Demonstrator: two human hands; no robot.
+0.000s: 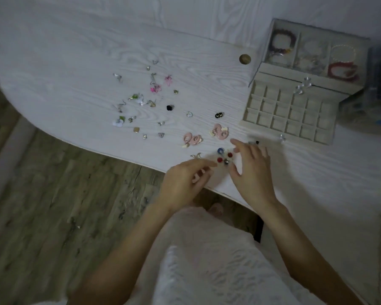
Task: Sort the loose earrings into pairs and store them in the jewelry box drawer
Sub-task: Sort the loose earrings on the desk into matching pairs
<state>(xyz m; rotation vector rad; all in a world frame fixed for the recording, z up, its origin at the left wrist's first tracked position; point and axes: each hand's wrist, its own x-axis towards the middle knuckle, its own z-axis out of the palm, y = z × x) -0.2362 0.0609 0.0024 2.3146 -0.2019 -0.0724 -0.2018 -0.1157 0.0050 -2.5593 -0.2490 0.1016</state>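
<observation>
No brand, label or legible writing anywhere. Dim and blurred throughout, so most of the loose small earrings point(141, 100) scattered over the middle of the pale wood-grain bench point(75, 62) too small to make out beyond pink, green, white and silvery bits. Easier to read: two pairs of large pink round earrings point(193, 139) and point(220, 131) lying just beyond the hands, a small black-and-gold pair point(219, 115) near the drawer, a silvery piece point(195, 156) by the bench edge. Between the two hands, a tight cluster of red, blue and dark stud earrings point(224, 156), close to the curved near edge of the bench. Left hand point(185, 181) with fingers curled, forefinger reaching to the cluster; grasp itself not discernible. Right hand point(250, 168) relaxed, fingers spread over the cluster's right side, nothing plainly gripped. At far right, beige velvet jewelry box point(273, 67) with bracelets in its top tray under a clear cover, its gridded drawer point(288, 115) pulled out toward the hands, its visible compartments showing nothing inside. Box's right side lost in shadow. Bare bench surface between drawer and scattered pile; wood-look floor point(53, 194) beyond the edge.
</observation>
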